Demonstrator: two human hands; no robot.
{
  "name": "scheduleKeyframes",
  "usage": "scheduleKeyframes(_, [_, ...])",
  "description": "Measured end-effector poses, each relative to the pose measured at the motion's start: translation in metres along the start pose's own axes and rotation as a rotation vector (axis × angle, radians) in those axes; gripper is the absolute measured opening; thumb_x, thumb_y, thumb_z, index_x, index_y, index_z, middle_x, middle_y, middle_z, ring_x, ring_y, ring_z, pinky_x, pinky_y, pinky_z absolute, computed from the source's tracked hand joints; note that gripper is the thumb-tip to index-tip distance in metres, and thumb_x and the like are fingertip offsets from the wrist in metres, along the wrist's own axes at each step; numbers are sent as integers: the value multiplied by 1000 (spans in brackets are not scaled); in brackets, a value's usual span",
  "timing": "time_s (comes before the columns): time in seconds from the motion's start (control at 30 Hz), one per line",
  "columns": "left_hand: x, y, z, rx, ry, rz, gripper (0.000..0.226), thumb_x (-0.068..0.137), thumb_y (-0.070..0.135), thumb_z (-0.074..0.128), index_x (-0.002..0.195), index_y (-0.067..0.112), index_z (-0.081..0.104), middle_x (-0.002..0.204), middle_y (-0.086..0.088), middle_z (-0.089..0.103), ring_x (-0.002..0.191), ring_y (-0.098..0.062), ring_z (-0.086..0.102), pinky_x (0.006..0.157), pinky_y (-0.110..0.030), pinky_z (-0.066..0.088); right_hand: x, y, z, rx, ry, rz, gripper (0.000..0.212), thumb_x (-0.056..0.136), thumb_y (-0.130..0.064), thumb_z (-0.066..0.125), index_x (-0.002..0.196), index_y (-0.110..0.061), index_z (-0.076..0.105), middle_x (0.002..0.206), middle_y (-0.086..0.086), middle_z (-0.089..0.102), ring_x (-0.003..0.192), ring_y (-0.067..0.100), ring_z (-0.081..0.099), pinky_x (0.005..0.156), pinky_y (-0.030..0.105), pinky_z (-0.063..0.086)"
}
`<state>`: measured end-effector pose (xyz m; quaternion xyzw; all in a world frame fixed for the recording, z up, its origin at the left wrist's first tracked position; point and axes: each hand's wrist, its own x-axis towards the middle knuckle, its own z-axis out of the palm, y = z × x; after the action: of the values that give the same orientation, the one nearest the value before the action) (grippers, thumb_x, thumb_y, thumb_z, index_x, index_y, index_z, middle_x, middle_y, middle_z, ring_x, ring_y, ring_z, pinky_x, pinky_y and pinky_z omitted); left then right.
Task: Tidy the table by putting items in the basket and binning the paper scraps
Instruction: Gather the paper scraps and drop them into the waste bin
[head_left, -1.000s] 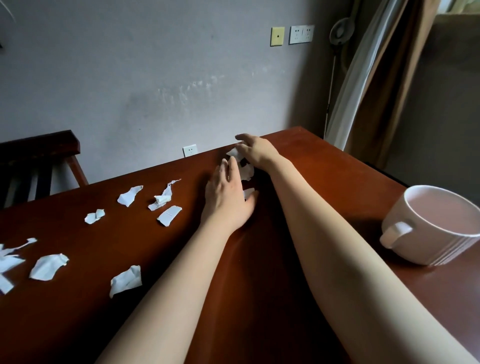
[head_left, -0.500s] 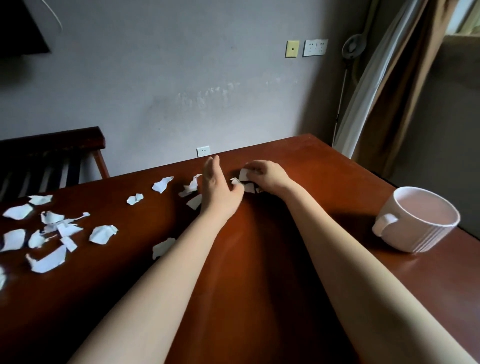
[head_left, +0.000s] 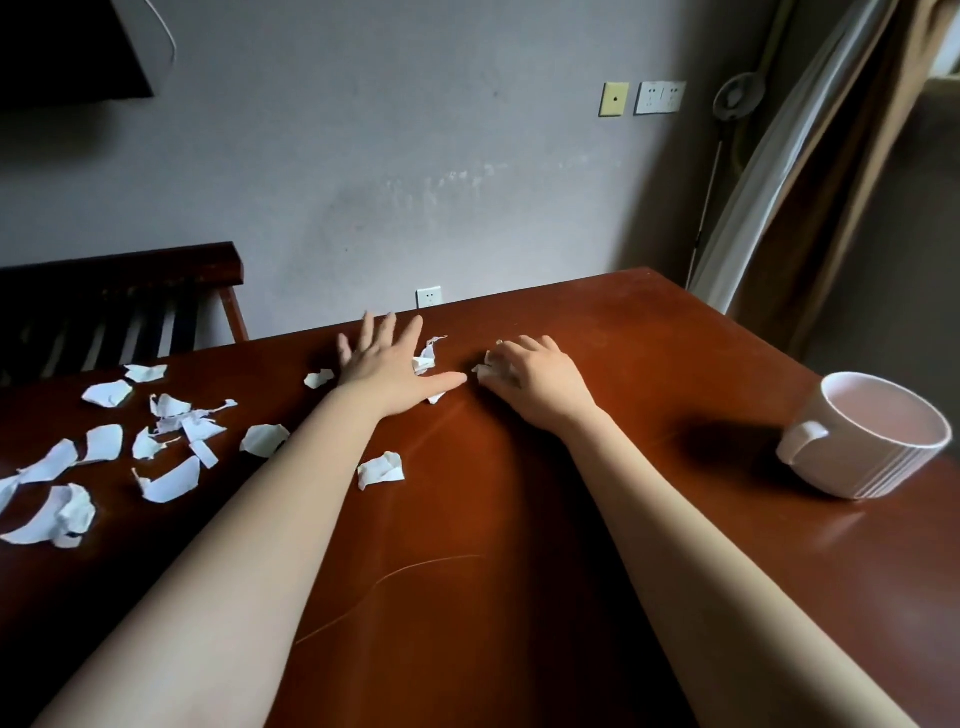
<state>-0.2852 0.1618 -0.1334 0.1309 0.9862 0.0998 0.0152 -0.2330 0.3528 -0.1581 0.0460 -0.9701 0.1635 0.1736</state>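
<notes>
**Around the room: grey wall, dark chair, drawn curtains**

A scuffed grey wall (head_left: 415, 182) fills the background. Low on it sits a white socket (head_left: 429, 297). Higher up, to the right, a yellow plate (head_left: 613, 98) is mounted just beside a white double socket (head_left: 659, 97). A dark wooden slatted chair (head_left: 119, 291) stands against the wall on the left. Above it hangs a dark panel (head_left: 62, 52), with a white cable (head_left: 169, 31) looping beside it. On the right, a sheer white curtain (head_left: 779, 171) lies against a brown curtain (head_left: 852, 182). A round-headed stand (head_left: 737, 96) on a thin pole is near them.
</notes>
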Motion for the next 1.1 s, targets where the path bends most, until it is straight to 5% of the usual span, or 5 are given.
scheduleKeyframes(0.2, [6, 9, 11, -38, -84, -67, 102, 71, 84, 38, 150, 33, -1, 160, -12, -6, 146, -35, -13, 118, -53, -3, 1, 0, 2, -26, 36, -13, 35, 94, -46, 48, 112, -18, 62, 107, 1, 62, 100, 25, 50, 76, 34, 42])
scheduleKeyframes(0.4, [14, 8, 12, -86, 17, 86, 76, 86, 62, 45, 149, 35, 12, 152, -5, 25, 142, -29, 19, 116, -43, 18, 1, 0, 2, -67, 101, 8, 24, 95, -27, 46, 103, -12, 63, 106, 3, 64, 97, 29, 51, 72, 35, 44])
scheduleKeyframes(0.57, [12, 14, 20, -157, 184, 144, 34, 94, 38, 50, 121, 19, 57, 123, -5, 48, 120, -27, 39, 99, -34, 35, -2, -4, -2, -49, 153, 72, 22, 95, -32, 46, 99, -12, 56, 100, 5, 58, 93, 26, 55, 62, 29, 36])
scheduleKeyframes(0.7, [5, 16, 19, -235, 299, 146, 22, 96, 24, 49, 99, 5, 60, 106, -12, 55, 99, -30, 53, 76, -34, 42, -6, -6, -10, 24, 295, 154, 27, 98, -37, 43, 90, -15, 56, 86, 2, 66, 78, 29, 62, 57, 28, 34])
scheduleKeyframes(1.1, [-30, 42, -12, -352, 380, 98, 26, 96, 26, 49, 85, 3, 56, 70, -9, 49, 63, -30, 43, 57, -29, 31, -19, -4, -28, 481, 473, 530, 45, 98, -36, 44, 63, -7, 46, 54, -2, 46, 56, 18, 41, 50, 29, 28])
